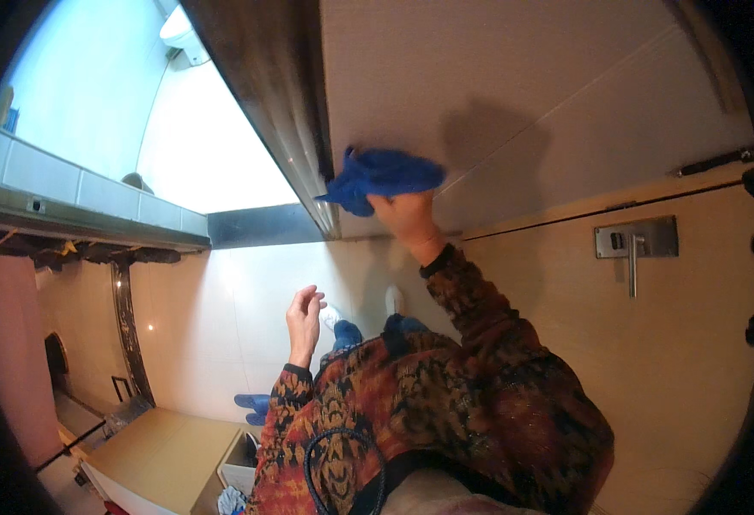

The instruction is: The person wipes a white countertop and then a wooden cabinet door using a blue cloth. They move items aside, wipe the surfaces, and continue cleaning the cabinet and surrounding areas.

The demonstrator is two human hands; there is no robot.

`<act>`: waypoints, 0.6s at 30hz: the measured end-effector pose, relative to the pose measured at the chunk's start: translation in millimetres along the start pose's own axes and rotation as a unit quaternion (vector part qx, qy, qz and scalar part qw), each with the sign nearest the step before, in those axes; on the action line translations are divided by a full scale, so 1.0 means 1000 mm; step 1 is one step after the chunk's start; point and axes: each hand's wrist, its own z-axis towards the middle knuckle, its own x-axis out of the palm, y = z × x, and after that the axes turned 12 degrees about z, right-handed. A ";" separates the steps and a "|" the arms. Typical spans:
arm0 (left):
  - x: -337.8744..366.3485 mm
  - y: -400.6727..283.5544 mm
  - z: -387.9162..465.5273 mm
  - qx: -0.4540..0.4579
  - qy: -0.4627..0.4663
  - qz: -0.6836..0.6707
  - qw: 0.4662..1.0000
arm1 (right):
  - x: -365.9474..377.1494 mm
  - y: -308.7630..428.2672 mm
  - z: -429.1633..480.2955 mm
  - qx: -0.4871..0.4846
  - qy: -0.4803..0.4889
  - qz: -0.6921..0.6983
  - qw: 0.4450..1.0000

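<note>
My right hand (409, 219) grips a blue cloth (383, 177) and holds it against or just over the pale wall panel (415, 84), beside the dark door frame (267, 96). Part of the cloth reaches over the frame's edge. Low in front of my body, my left hand (304, 318) hangs free with its fingers slightly bent and nothing in it. A shadow falls on the panel to the right of the cloth.
Right of me is a door with a metal lever handle (634, 257). Through the doorway at upper left stands a white toilet (183, 32). A shoe cabinet (164, 454) and blue slippers (254, 405) are at lower left.
</note>
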 end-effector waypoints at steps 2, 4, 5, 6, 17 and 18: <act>0.000 0.003 -0.001 -0.010 0.006 -0.001 1.000 | -0.002 -0.016 -0.034 0.049 0.024 -0.043 0.998; 0.001 0.004 -0.001 -0.017 0.008 -0.003 1.000 | -0.012 -0.030 -0.059 0.098 0.019 -0.066 0.993; 0.001 0.004 -0.001 -0.008 0.005 -0.004 1.000 | -0.020 -0.035 -0.065 0.147 -0.001 -0.054 0.988; 0.002 0.003 0.000 -0.008 0.008 0.001 1.000 | -0.030 -0.038 -0.067 0.178 -0.042 -0.041 0.982; 0.018 -0.012 0.012 0.026 0.049 0.038 0.998 | -0.143 0.025 0.114 -0.167 -0.294 -0.290 0.895; 0.019 -0.013 0.013 0.041 0.052 0.046 0.997 | -0.132 0.031 0.126 -0.252 -0.199 -0.332 0.887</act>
